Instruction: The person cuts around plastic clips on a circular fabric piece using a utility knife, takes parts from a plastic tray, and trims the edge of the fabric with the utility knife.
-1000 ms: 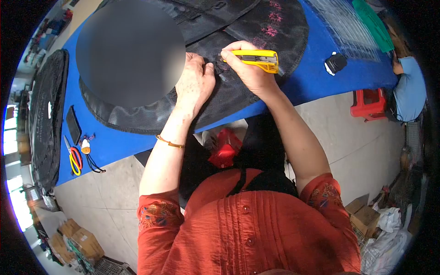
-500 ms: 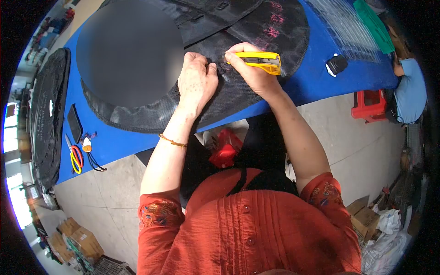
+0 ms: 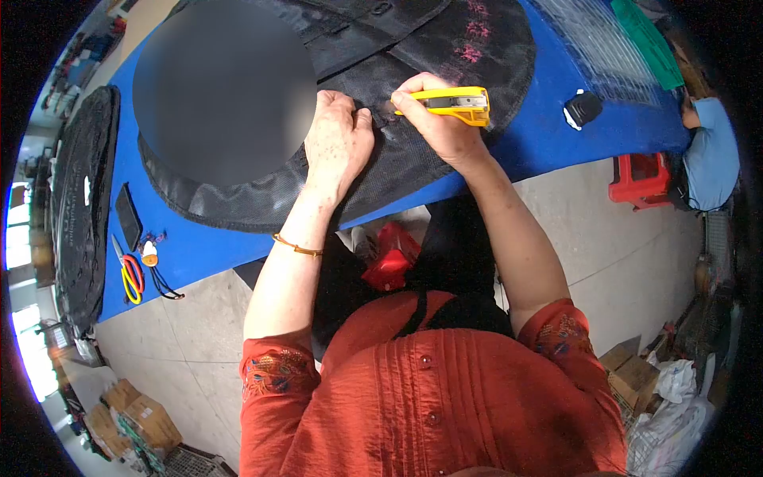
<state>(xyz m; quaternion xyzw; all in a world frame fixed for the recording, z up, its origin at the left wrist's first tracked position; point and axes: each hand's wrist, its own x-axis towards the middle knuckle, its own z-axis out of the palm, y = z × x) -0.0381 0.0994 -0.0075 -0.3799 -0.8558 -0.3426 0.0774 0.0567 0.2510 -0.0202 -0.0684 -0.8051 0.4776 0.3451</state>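
Observation:
A large black mesh fabric piece [image 3: 429, 159] with stitched edges lies across the blue table. My left hand [image 3: 340, 143] rests on it with curled fingers, its thumb and fingertips closed at the fabric; the pinched spot is partly hidden. To its right, my right hand [image 3: 437, 123] grips a yellow hand tool [image 3: 481, 118] with a black and silver middle. The tool's narrow end points left toward the fabric, close to my left thumb; its tip is too blurred to make out. Pink scribbled marks [image 3: 470, 53] show on the black fabric farther back.
On the blue table [image 3: 214, 246], scissors [image 3: 132, 278], a dark phone-like slab [image 3: 128, 215] and a small corded item [image 3: 150, 254] lie left. A black fabric stack [image 3: 79, 207] is at the left edge. A black-and-white object [image 3: 582, 110], red stool [image 3: 638, 180] and blue-sleeved person [image 3: 713, 159] are right.
The yellow tool has rolled slightly in my right hand, showing more of its silver part. My left hand has shifted a little left. The fabric lies almost as before.

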